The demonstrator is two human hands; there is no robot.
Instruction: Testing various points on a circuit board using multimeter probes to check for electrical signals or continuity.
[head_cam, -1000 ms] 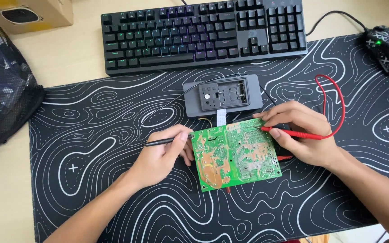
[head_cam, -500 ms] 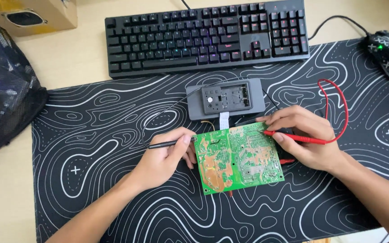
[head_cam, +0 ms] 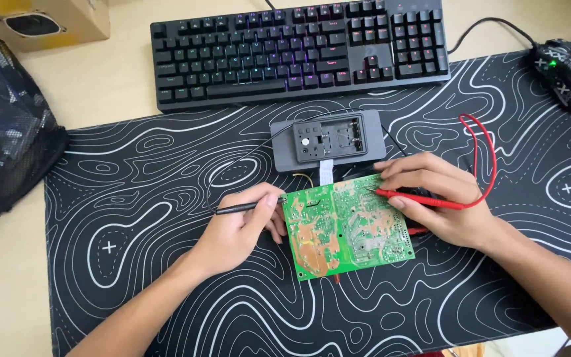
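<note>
- Right now the left hand (head_cam: 236,228) pinches a thin black probe (head_cam: 242,207), and its tip touches the left edge of the green circuit board (head_cam: 345,228).
- The right hand (head_cam: 434,201) grips a red probe (head_cam: 418,198), with its tip resting on the top part of the board.
- That board lies flat on the black desk mat (head_cam: 133,218) with white wavy lines, between the two hands.
- A grey meter (head_cam: 328,139) sits just above the board.
- A red wire (head_cam: 487,152) loops off to the right.
- A keyboard (head_cam: 299,49) sits further back, and a black mouse (head_cam: 566,69) is in the far right corner.
</note>
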